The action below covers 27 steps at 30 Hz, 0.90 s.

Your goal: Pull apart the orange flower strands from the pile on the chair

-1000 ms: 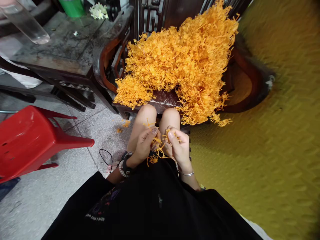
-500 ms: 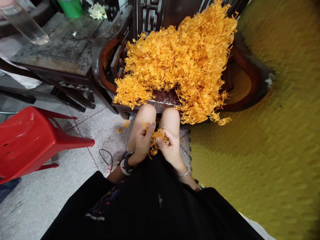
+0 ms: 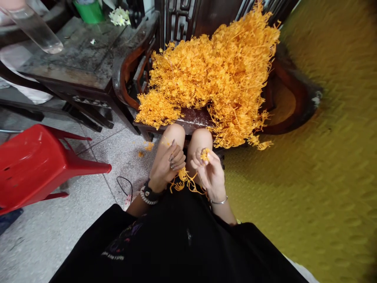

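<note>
My left hand [image 3: 171,162] is curled shut above my left thigh, with an orange stringy strand [image 3: 183,175] hanging from it over my lap. Thumb and fingers of my right hand [image 3: 212,173] pinch a small orange stringy tuft [image 3: 205,155] over my right thigh. The strand's thin ends trail toward the right wrist. Beyond my knees, a big heap of the same orange stringy material [image 3: 212,70] covers most of a dark carved wooden chair [image 3: 196,125]. Whether the pieces are real flowers or artificial, I cannot tell.
A red plastic stool [image 3: 38,165] stands at the left on the speckled floor. Behind it, a dark wooden table [image 3: 85,59] bears a clear bottle [image 3: 39,31], a green container [image 3: 90,11] and white flowers [image 3: 119,16]. Yellow textured matting [image 3: 294,196] lies on the right. Orange scraps [image 3: 147,147] dot the floor.
My hands have moved apart; the right went outward and turned up with a small tuft in its fingertips. The left has closed over, and the orange strand now hangs lower beneath it.
</note>
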{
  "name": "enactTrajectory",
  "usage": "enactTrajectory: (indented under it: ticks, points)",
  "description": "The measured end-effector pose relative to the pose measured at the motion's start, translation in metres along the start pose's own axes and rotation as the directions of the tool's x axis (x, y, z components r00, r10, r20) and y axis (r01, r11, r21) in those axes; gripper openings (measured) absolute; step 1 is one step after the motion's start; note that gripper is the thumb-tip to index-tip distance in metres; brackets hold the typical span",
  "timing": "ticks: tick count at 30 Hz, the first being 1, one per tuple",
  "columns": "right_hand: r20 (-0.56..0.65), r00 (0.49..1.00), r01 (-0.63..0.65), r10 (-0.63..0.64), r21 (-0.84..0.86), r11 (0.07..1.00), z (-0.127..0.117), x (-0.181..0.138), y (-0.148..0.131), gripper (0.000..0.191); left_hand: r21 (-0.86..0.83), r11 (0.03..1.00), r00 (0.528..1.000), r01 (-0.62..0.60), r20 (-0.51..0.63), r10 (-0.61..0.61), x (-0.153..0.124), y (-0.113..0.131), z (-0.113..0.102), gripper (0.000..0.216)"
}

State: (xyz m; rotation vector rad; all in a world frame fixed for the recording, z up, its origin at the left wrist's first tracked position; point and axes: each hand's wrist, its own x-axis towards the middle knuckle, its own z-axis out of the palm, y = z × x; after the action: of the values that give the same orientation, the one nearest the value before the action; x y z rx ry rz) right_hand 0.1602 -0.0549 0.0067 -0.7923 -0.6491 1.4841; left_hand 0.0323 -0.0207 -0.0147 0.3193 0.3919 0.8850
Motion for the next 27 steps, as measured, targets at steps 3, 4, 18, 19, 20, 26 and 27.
enactTrajectory:
  ticks: [3, 4, 18, 19, 20, 26, 27]
  points:
    - [-0.023, 0.997, 0.069, -0.069, 0.008, 0.998, 0.001, 0.004, 0.000, 0.038, -0.144, 0.990, 1.000, 0.005, -0.006, -0.006, 0.002, 0.002, 0.005, 0.052]
    - [-0.021, 0.997, 0.079, -0.079, -0.005, 0.997, -0.001, 0.005, 0.002, 0.038, -0.176, 0.984, 1.000, 0.000, -0.022, -0.004, 0.003, 0.002, 0.006, 0.051]
    - [-0.104, 0.992, -0.003, -0.071, -0.585, 0.811, -0.018, -0.003, 0.014, 0.034, -0.187, 0.971, 0.967, -0.147, -0.233, 0.102, 0.002, 0.005, 0.009, 0.036]
    - [-0.093, 0.991, 0.018, -0.092, -0.603, 0.798, -0.018, -0.002, 0.013, 0.034, -0.182, 0.972, 0.966, -0.151, -0.234, 0.106, 0.001, 0.005, 0.009, 0.037]
    - [-0.074, 0.991, 0.042, -0.112, -0.622, 0.782, -0.018, -0.001, 0.011, 0.033, -0.177, 0.972, 0.966, -0.155, -0.234, 0.111, 0.000, 0.006, 0.008, 0.038]
    - [0.333, 0.937, 0.343, -0.105, -0.822, 0.455, -0.012, 0.052, -0.019, 0.024, -0.099, 0.984, 0.934, -0.149, -0.340, 0.107, 0.001, 0.008, -0.010, 0.032]
    - [0.391, 0.918, 0.386, -0.071, -0.837, 0.388, -0.010, 0.070, -0.022, 0.024, -0.093, 0.984, 0.917, -0.152, -0.385, 0.106, 0.001, 0.008, -0.015, 0.030]
